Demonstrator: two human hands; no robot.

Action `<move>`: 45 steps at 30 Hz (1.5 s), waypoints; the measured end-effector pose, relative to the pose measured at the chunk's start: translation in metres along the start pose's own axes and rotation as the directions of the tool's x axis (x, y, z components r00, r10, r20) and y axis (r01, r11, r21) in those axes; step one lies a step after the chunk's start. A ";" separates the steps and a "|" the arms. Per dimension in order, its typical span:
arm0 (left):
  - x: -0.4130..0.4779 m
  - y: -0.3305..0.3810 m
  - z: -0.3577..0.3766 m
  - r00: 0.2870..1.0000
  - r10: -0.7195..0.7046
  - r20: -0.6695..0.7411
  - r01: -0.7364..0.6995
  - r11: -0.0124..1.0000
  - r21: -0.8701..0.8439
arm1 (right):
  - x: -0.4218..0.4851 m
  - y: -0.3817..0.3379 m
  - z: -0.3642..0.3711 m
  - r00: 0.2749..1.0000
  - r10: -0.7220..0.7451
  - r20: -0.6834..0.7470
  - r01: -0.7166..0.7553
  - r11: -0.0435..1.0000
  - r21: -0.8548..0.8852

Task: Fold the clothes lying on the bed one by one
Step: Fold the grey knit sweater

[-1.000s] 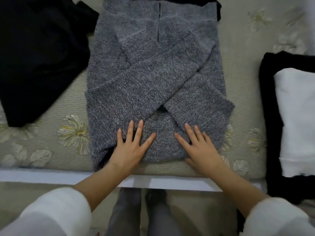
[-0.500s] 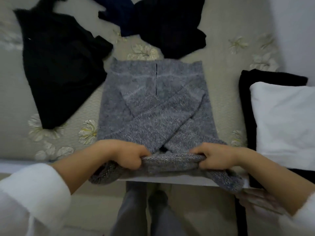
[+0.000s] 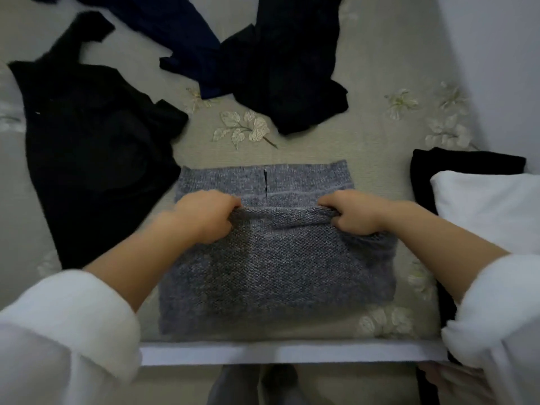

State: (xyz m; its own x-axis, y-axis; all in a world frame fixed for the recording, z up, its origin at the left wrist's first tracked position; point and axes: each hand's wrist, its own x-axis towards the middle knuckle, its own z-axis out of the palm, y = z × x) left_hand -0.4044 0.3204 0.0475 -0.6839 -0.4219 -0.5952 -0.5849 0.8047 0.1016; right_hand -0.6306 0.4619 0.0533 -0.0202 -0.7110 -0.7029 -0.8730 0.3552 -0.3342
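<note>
Fingers of the left hand and right hand were curled tight on the lifted edge of the sweater, by the near rim of the bed. The halving fold seemed in hand; next, that edge needed laying flush on the far hem. Bare bed lay beyond, black clothes close left, a pile right

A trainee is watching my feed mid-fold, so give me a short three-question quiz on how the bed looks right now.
1. True or false: the left hand and right hand both grip the grey sweater.
2. The white cloth lies: A) left of the sweater, B) right of the sweater, C) on top of it.
3. What colour is the big garment left of the sweater?
Key: 1 true; 2 B; 3 black.
</note>
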 end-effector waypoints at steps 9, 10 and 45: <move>0.046 -0.017 0.096 0.983 -0.176 -0.053 0.161 0.965 -0.205 | 0.060 0.034 0.032 0.869 0.106 -0.484 -0.143 0.989 -0.041; 0.047 -0.021 0.099 0.965 -0.244 -0.096 0.211 0.939 -0.272 | 0.057 0.041 0.038 0.766 0.173 -0.619 -0.134 0.985 0.109; 0.074 0.002 0.100 0.871 -0.334 -0.360 0.112 0.849 -0.516 | 0.096 0.026 0.080 0.791 0.195 -0.581 -0.136 0.980 0.144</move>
State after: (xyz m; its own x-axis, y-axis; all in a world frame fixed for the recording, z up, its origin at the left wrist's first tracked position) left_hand -0.4127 0.3318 -0.0761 -0.5577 -0.7864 -0.2657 -0.7983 0.4205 0.4313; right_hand -0.6162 0.4513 -0.0734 -0.4690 -0.8452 -0.2563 -0.7829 0.5321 -0.3224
